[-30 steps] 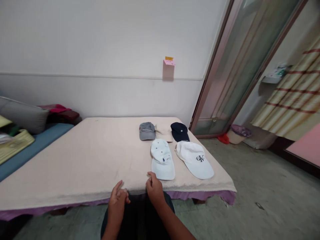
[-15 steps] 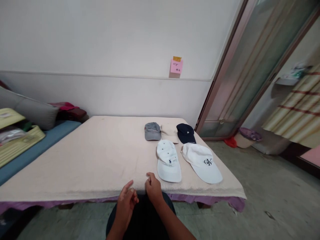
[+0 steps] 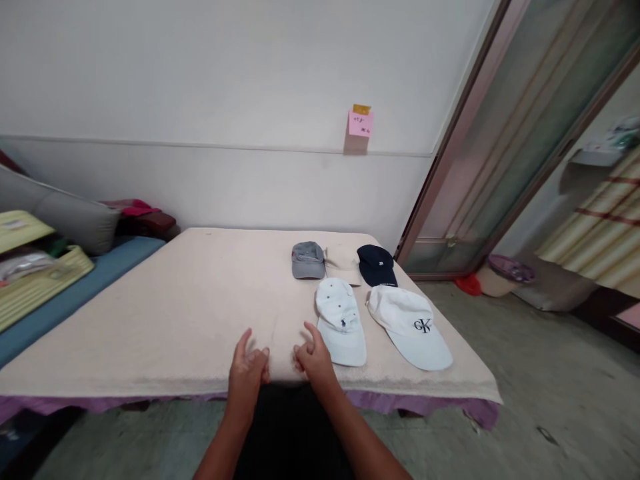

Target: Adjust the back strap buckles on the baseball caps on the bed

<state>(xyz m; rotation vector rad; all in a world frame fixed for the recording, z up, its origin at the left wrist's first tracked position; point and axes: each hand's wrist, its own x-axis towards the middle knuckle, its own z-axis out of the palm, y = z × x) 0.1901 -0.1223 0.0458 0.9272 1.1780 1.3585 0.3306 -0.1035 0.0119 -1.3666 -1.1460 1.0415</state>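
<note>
My left hand (image 3: pixel 249 363) hovers at the near edge of the bed, index finger raised and the thumb apart from it, with nothing held. Opposite it, my right hand (image 3: pixel 314 357) also has its index finger out, its other fingers loosely curled, and is empty. Just right of that hand lies a pale blue cap (image 3: pixel 340 327) with a small dark emblem. A white cap (image 3: pixel 410 327) with black letters rests farther right. Behind them sit a grey cap (image 3: pixel 308 261), a beige cap (image 3: pixel 343 265) and a navy cap (image 3: pixel 377 265) in a row.
The caps lie on a cream bed cover (image 3: pixel 165 320) against a white wall. A pink note (image 3: pixel 361 123) is taped above. At left are a grey cushion (image 3: pixel 75 207) and a yellow basket (image 3: pixel 55 277). A waste bin (image 3: pixel 500 275) stands on the floor at right.
Both hands have risen and moved forward over the bed edge, spreading slightly apart with index fingers lifted. The caps stay where they were; the camera view has shifted slightly.
</note>
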